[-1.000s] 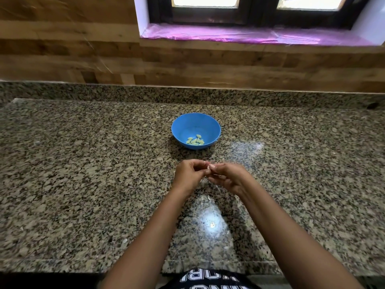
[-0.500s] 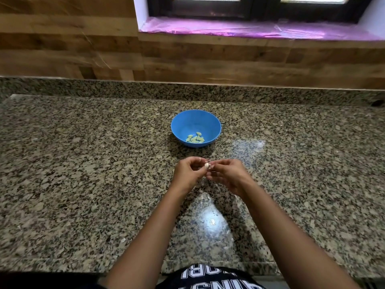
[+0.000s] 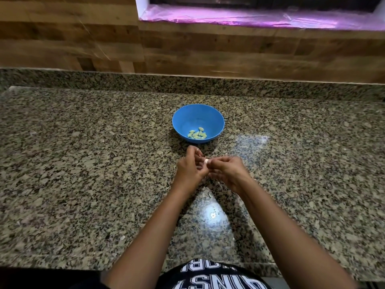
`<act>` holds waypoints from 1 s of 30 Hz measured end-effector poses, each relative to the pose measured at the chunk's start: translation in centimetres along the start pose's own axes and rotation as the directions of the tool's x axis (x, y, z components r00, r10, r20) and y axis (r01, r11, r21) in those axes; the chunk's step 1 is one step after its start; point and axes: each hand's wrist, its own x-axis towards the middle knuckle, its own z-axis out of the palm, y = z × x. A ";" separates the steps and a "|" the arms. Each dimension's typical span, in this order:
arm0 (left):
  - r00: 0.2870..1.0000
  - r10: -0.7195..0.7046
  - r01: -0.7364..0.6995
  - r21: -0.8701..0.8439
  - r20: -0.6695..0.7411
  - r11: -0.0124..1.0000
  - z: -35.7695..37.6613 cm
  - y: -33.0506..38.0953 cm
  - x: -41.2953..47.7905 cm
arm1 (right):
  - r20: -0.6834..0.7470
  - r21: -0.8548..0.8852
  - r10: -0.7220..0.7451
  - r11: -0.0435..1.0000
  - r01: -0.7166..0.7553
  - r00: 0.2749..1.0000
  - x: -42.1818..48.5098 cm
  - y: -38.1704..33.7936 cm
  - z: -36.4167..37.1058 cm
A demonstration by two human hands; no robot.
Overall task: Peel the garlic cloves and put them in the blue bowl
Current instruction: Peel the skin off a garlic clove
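Observation:
A blue bowl (image 3: pixel 183 119) stands on the granite counter (image 3: pixel 83 163) with several peeled garlic cloves (image 3: pixel 197 133) lying in its bottom. Just in front of the bowl, my left hand (image 3: pixel 190 167) and my right hand (image 3: pixel 228 171) meet fingertip to fingertip. Both pinch one small white garlic clove (image 3: pixel 206 161) between them. Only a little of the clove shows between the fingers.
A wood-panelled wall (image 3: pixel 187 53) rises behind the counter's granite upstand. A window sill covered in pink film (image 3: pixel 260 17) sits at the top right. A few small bits of peel (image 3: pixel 209 196) lie on the counter below my hands. The counter's front edge runs near my body.
The view has tilted down a little, so the window has slid out of sight. My hands stay together on the clove; more of its white surface shows now.

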 end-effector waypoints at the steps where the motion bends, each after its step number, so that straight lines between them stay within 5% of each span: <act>1: 1.000 0.017 -0.017 0.010 -0.004 1.000 0.0 0.0 -0.1 | -0.004 0.001 -0.004 1.000 0.004 1.000 0.0 0.0 0.1; 10: 0.999 0.005 -0.007 -0.055 -0.037 0.998 0.1 -0.4 0.0 | -0.023 -0.086 -0.063 0.994 0.061 0.998 0.4 0.2 0.6; 17: 0.979 -0.200 0.198 -0.362 0.032 0.911 0.1 -1.2 0.5 | 0.065 0.092 -0.014 0.996 0.008 0.998 0.4 0.5 -0.2; 20: 0.939 -0.316 0.337 -0.535 0.134 0.774 0.1 -1.6 0.5 | 0.024 -0.109 -0.046 0.993 0.048 0.999 0.4 0.3 -0.2; 24: 0.910 -0.379 0.402 -0.565 0.165 0.720 0.3 -2.0 0.3 | -0.047 -0.546 -0.163 0.830 0.112 0.985 0.5 0.7 -0.4; 30: 0.887 -0.433 0.423 -0.654 0.158 0.628 -0.1 -2.5 -0.3 | 0.176 -0.338 -0.042 0.936 0.100 0.983 0.2 1.5 -0.8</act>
